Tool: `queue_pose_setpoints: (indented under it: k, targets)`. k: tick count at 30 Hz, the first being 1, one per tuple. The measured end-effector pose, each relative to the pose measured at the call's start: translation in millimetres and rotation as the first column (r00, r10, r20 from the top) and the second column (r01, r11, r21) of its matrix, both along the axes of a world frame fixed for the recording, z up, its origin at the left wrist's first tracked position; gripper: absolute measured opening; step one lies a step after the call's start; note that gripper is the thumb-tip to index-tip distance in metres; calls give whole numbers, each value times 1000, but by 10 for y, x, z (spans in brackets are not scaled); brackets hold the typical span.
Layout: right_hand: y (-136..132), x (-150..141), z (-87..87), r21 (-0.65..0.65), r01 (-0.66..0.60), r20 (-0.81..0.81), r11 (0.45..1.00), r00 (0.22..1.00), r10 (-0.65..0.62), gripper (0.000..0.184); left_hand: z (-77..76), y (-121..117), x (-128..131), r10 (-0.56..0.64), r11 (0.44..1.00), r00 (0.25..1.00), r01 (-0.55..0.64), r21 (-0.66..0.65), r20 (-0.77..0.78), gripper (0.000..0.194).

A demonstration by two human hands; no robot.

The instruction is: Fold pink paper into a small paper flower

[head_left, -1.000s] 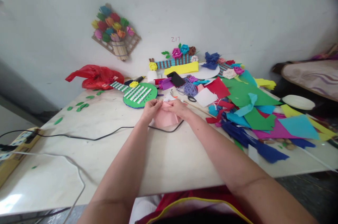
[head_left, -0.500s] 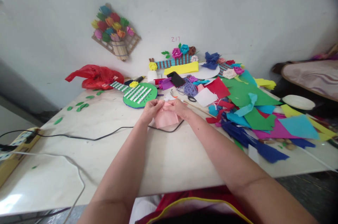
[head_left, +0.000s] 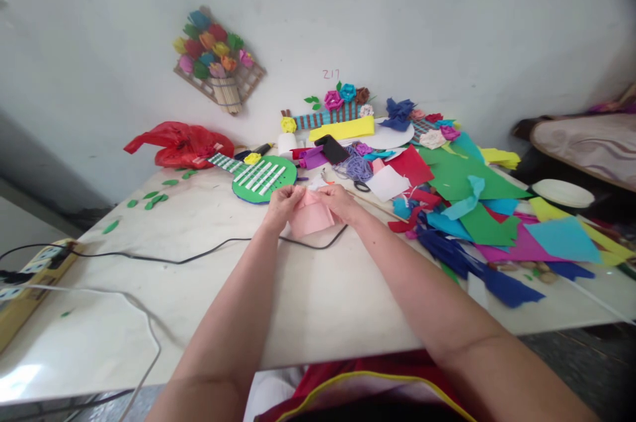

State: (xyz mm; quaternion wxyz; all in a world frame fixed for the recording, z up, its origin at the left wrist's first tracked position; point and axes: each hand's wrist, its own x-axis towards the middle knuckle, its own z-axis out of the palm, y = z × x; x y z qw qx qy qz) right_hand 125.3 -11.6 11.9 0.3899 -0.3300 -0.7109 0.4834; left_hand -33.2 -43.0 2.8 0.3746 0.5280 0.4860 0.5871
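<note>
A pale pink piece of paper (head_left: 312,218) is held between my two hands above the middle of the table. My left hand (head_left: 285,205) pinches its upper left edge, fingers closed. My right hand (head_left: 338,202) grips the upper right edge, fingers also closed. The lower part of the paper hangs toward me, with a fold along its side. Just beyond my left hand lies a green guitar-shaped craft (head_left: 268,178) with white strips. Past my right hand are a thin wooden stick (head_left: 380,205) and the black handles of scissors (head_left: 361,186).
Coloured paper, such as a green sheet (head_left: 462,173), piles up on the right. A black cable (head_left: 179,262) crosses the table under the pink paper. At the left edge sits a power strip (head_left: 37,283). A red plastic bag (head_left: 186,146) and a black phone (head_left: 332,150) lie farther back.
My hands have moved slightly apart at the top edge, and the pink paper between them is opened a little more and creased differently. The other things stay where they were.
</note>
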Motion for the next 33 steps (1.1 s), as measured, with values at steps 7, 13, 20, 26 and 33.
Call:
queue_pose_setpoints:
  k: [7,13,20,26,33]
  targets:
    - [-24,48,46,-14,68,27,998,997,-68,43,-2,23,-26,64,998,998,-65,8,19,40]
    - [3,86,49,15,20,45,1000,999,-21,45,9,-4,-10,22,1000,1000,-22,13,-4,39]
    - [63,63,-20,33,26,41,999,999,-27,41,13,-15,16,-3,1000,998,3,7,-60,39]
    - [34,48,2,39,-32,3,999,999,32,38,-1,10,13,34,999,997,-33,26,-65,38]
    - [-5,22,16,92,24,43,996,999,-28,29,17,-9,66,-3,998,989,11,55,-149,36]
